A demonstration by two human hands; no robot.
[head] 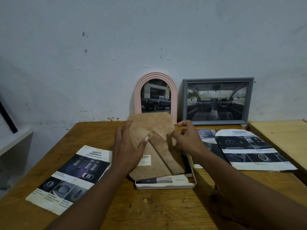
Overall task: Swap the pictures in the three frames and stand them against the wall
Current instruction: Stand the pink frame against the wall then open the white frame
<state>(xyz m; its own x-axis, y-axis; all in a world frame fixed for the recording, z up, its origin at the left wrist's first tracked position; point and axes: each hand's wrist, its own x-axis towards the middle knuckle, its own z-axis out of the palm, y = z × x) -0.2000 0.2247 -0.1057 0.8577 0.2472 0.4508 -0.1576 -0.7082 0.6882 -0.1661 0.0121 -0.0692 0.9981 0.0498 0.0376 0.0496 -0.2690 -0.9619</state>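
A pink arched frame [138, 97] with a truck picture and a grey rectangular frame [251, 100] with a car-interior picture lean against the wall. A third frame [193, 181] lies face down on the wooden table, a printed picture [166, 180] lying in it. Above it sits the brown backing board [149, 127] with its stand flap [166, 155], tilted up at the far end. My left hand [127, 146] holds the board's left side, thumb on the flap's tip. My right hand [187, 138] pinches the board's right edge.
A loose "Safety" page [69, 178] lies at the front left of the table [149, 209]. Two more printed pages [249, 150] lie at the right, one arch-cut. A lighter wooden table [282, 135] adjoins at the right. A dark bar [6, 117] leans at the far left.
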